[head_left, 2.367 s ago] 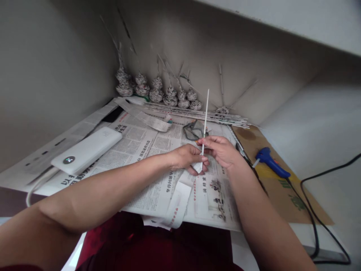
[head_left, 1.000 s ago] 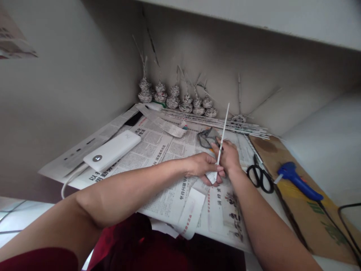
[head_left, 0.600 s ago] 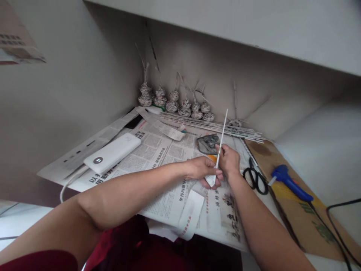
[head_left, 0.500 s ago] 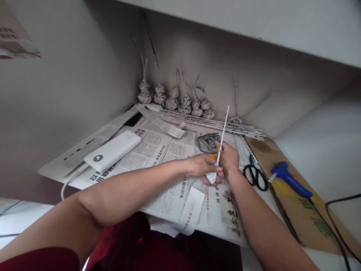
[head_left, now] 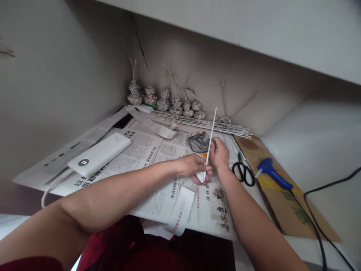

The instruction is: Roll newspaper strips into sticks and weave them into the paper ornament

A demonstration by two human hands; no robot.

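My left hand [head_left: 196,167] is closed around the lower, wider end of a thin rolled-paper stick [head_left: 211,137]. The stick slants up and away, with a flat piece of paper at its bottom. Just right of it, my right hand [head_left: 220,154] has curled fingers at the edge of a crumpled dark grey cloth [head_left: 199,142], apparently pinching it. A bit of something orange shows beneath the cloth. Newspaper [head_left: 158,180] covers the table under both hands, and a cut paper strip [head_left: 182,210] lies in front of them, curling over the edge.
Several woven paper gourds [head_left: 164,99] line the back wall, behind a bundle of paper sticks [head_left: 197,122]. A white power bank [head_left: 101,152] with a cable lies left. Black scissors [head_left: 244,173] and a blue glue gun [head_left: 273,173] on cardboard [head_left: 296,210] are right. A shelf overhangs.
The view has shifted, so everything sits further left. The grey cloth has bunched up, its edge drawn toward my right fingers. My left hand keeps hold of the paper stick.
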